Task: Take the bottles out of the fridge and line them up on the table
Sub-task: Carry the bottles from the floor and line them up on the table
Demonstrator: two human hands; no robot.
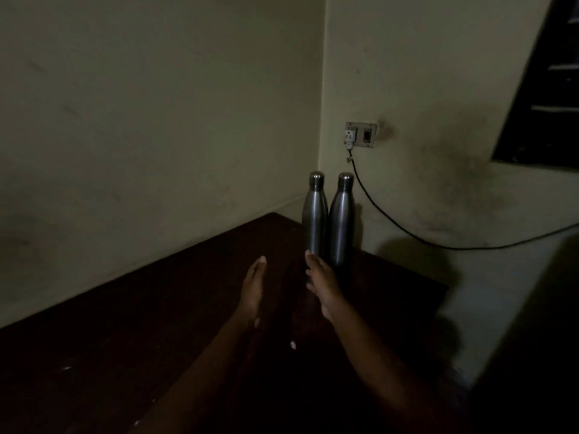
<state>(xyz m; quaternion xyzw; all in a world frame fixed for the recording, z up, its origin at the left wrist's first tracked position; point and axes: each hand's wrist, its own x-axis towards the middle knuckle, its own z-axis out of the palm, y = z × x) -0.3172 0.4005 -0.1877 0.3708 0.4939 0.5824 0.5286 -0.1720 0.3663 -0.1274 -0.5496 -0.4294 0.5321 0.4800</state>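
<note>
From the head camera, in dim light: a first bottle (314,214) and a second bottle (341,220) stand upright side by side at the far corner of the dark table (156,308), below a wall socket (360,134). The left hand (253,289) and right hand (322,283) reach out with fingers straight, holding nothing; the right fingertips perhaps touch the first bottle's base.

The left arm (200,364) and the right arm (372,355) are bare and reach forward, side by side. The left hand (252,291) is flat, with its fingers straight and together. The right hand (324,285) is stretched out too. Its fingers look a little spread, but the light is dim.
</note>
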